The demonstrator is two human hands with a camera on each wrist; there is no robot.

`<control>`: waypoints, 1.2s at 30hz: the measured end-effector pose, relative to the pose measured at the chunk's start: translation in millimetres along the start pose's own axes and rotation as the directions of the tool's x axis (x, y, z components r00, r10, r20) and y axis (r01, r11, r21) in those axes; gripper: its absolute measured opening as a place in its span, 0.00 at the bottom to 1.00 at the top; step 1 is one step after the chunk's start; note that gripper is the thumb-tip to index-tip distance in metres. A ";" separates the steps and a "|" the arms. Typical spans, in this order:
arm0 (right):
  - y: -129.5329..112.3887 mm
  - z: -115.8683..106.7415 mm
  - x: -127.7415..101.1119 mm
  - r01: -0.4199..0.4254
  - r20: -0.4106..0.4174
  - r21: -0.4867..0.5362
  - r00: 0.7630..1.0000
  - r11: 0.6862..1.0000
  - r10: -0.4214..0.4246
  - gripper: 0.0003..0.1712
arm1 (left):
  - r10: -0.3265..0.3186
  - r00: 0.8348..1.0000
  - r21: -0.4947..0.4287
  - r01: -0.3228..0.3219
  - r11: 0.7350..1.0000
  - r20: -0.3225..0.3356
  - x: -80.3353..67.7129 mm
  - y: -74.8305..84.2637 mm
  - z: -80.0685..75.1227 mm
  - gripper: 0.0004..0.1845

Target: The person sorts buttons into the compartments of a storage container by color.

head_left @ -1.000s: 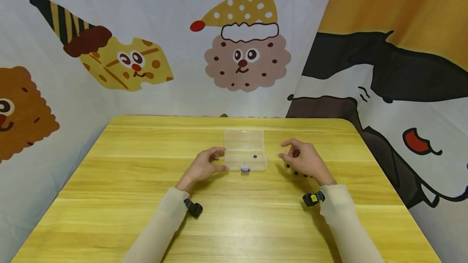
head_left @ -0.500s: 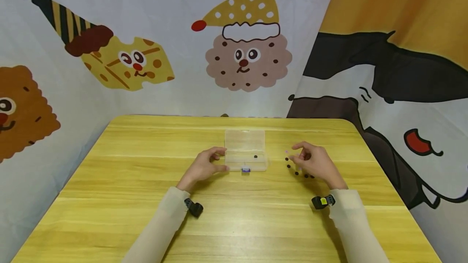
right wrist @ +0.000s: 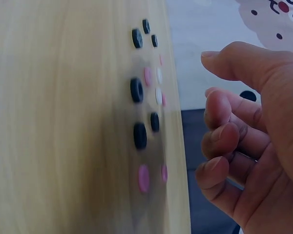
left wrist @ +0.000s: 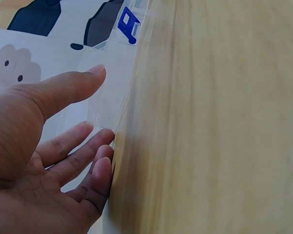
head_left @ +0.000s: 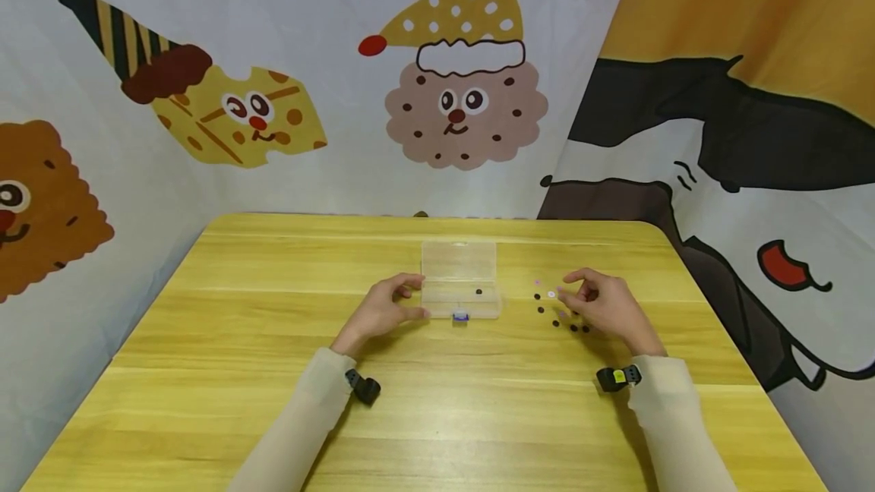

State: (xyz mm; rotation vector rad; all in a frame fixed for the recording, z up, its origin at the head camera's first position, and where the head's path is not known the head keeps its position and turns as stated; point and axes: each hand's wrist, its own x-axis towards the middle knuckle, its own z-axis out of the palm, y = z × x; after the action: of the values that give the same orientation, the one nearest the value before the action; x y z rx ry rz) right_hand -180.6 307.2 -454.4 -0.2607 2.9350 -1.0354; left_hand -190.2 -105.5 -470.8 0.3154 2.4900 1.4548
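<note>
A clear plastic box (head_left: pixel 440 293) stands with its lid (head_left: pixel 458 260) raised and a blue latch (head_left: pixel 461 317) on its front. One black button (head_left: pixel 479 291) lies inside. My left hand (head_left: pixel 381 308) holds the box's left end, thumb at the front corner and index fingertip toward the back. Over at the right, my right hand (head_left: pixel 604 306) hovers with loosely bent fingers and a gap between thumb and fingertips. Beneath and beside it lie several loose buttons: black ones (right wrist: pixel 136 90), pink ones (right wrist: pixel 143 178) and white ones (right wrist: pixel 158 95). Nothing shows in the right fingers.
The wooden table (head_left: pixel 437 408) carries the box near its far side. Behind its back edge hangs a cloth (head_left: pixel 355 120) printed with cartoon figures. Black wrist cameras (head_left: pixel 618 379) sit on both wrists.
My right hand has moved to the right, away from the box, uncovering more of the loose buttons. The left hand, the box and the button inside have stayed in place.
</note>
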 end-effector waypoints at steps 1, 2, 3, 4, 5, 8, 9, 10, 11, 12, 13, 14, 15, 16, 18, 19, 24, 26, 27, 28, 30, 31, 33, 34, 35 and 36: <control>1.7 -0.8 -0.5 -0.007 0.002 0.002 1.000 1.000 0.007 0.22 | -0.002 1.000 0.000 0.002 1.000 0.002 -0.4 0.5 -0.1 0.34; 3.6 -1.5 -1.1 -0.009 0.004 0.002 1.000 1.000 0.009 0.22 | -0.004 1.000 0.000 0.004 1.000 0.003 -0.8 1.0 -0.3 0.34; 5.5 -2.2 -1.5 -0.017 0.005 0.003 1.000 1.000 0.017 0.22 | -0.004 1.000 0.000 0.004 1.000 0.003 -1.0 1.3 -0.3 0.34; 7.2 -3.0 -2.1 -0.026 0.008 0.005 1.000 1.000 0.026 0.23 | -0.006 1.000 0.000 0.006 1.000 0.003 -1.2 1.4 -0.3 0.34; 9.2 -3.7 -2.5 -0.036 0.010 0.015 0.999 0.999 0.036 0.23 | -0.005 1.000 0.001 0.005 1.000 0.002 -1.2 1.2 -0.2 0.34; 15.9 -6.1 -3.8 -0.050 0.012 0.007 0.999 0.999 0.050 0.24 | -0.009 1.000 -0.001 0.009 1.000 0.001 -1.1 1.0 -0.2 0.34; 18.0 -6.9 -4.2 -0.056 0.011 0.002 0.998 0.998 0.056 0.24 | -0.008 1.000 -0.001 0.008 1.000 0.000 -1.0 1.0 -0.1 0.34; 20.3 -7.5 -4.8 -0.062 0.015 0.007 0.998 0.998 0.062 0.24 | -0.010 1.000 -0.004 0.010 1.000 0.002 -0.8 0.8 -0.1 0.34; 22.5 -8.3 -5.3 -0.065 0.015 0.005 0.998 0.998 0.065 0.24 | -0.011 1.000 -0.004 0.011 1.000 0.002 -0.8 0.7 -0.1 0.34; 24.5 -9.1 -5.9 -0.066 0.015 -0.006 0.998 0.998 0.066 0.24 | -0.011 1.000 -0.006 0.011 1.000 0.002 -0.8 0.7 -0.1 0.34; 26.3 -9.8 -6.5 -0.072 0.014 -0.011 0.997 0.997 0.072 0.24 | -0.010 1.000 -0.008 0.010 1.000 0.002 -0.8 0.6 0.0 0.34; 27.9 -10.6 -7.0 -0.076 0.017 -0.015 0.997 0.997 0.076 0.24 | -0.010 1.000 -0.009 0.010 1.000 0.003 -0.9 0.4 0.0 0.34; 29.2 -11.3 -7.7 -0.082 0.018 -0.015 0.996 0.997 0.082 0.24 | -0.011 1.000 -0.011 0.011 1.000 0.004 -0.9 0.3 -0.1 0.34; 30.6 -12.0 -8.2 -0.086 0.020 -0.017 0.996 0.996 0.086 0.23 | -0.013 1.000 -0.013 0.013 1.000 0.004 -1.0 0.2 -0.2 0.34; 33.1 -13.3 -9.1 -0.090 0.022 -0.036 0.996 0.995 0.091 0.22 | -0.015 1.000 -0.012 0.015 1.000 0.003 -1.2 0.3 -0.2 0.34; 34.4 -13.6 -9.4 -0.091 0.024 -0.043 0.995 0.995 0.092 0.22 | -0.015 1.000 -0.011 0.015 1.000 0.003 -1.2 0.6 -0.1 0.34; 40.7 -14.8 -11.4 -0.091 0.040 -0.071 0.995 0.993 0.094 0.19 | -0.016 1.000 -0.006 0.016 1.000 0.004 -1.1 0.7 0.1 0.34; 42.6 -15.0 -12.2 -0.086 0.044 -0.082 0.995 0.993 0.090 0.18 | -0.015 1.000 -0.006 0.015 1.000 0.003 -1.0 0.5 0.1 0.34; 43.3 -15.2 -12.5 -0.084 0.045 -0.085 0.995 0.993 0.088 0.17 | -0.015 1.000 -0.007 0.015 1.000 0.004 -1.0 0.5 0.1 0.34; 43.9 -15.4 -12.9 -0.081 0.045 -0.088 0.995 0.993 0.086 0.16 | -0.013 1.000 -0.008 0.013 1.000 0.004 -0.9 0.4 0.1 0.34; 44.8 -15.9 -13.8 -0.083 0.048 -0.093 0.995 0.992 0.088 0.15 | -0.011 1.000 -0.008 0.012 1.000 0.003 -0.8 0.4 0.0 0.34; 45.1 -16.2 -14.1 -0.084 0.049 -0.095 0.995 0.992 0.088 0.15 | -0.013 1.000 -0.009 0.013 1.000 0.003 -0.8 0.4 0.0 0.34; 45.5 -16.9 -14.6 -0.089 0.050 -0.095 0.994 0.991 0.094 0.15 | -0.012 1.000 -0.012 0.012 1.000 0.003 -0.8 0.3 -0.1 0.34; 45.7 -17.0 -14.9 -0.091 0.052 -0.095 0.994 0.991 0.097 0.15 | -0.012 1.000 -0.012 0.012 1.000 0.003 -0.7 0.2 -0.1 0.34; 45.9 -17.2 -15.1 -0.095 0.052 -0.095 0.994 0.991 0.100 0.15 | -0.012 1.000 -0.013 0.012 1.000 0.004 -0.7 0.0 -0.1 0.34; 46.0 -17.4 -15.3 -0.097 0.051 -0.095 0.993 0.991 0.102 0.15 | -0.011 1.000 -0.015 0.011 1.000 0.004 -0.7 -0.3 -0.1 0.34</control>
State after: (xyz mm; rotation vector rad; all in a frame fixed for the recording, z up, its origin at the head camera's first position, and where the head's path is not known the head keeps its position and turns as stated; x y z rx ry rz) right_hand -173.7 355.8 -470.1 -0.1400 2.9160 -0.8677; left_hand -189.6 -105.9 -471.0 0.3010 2.4726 1.4658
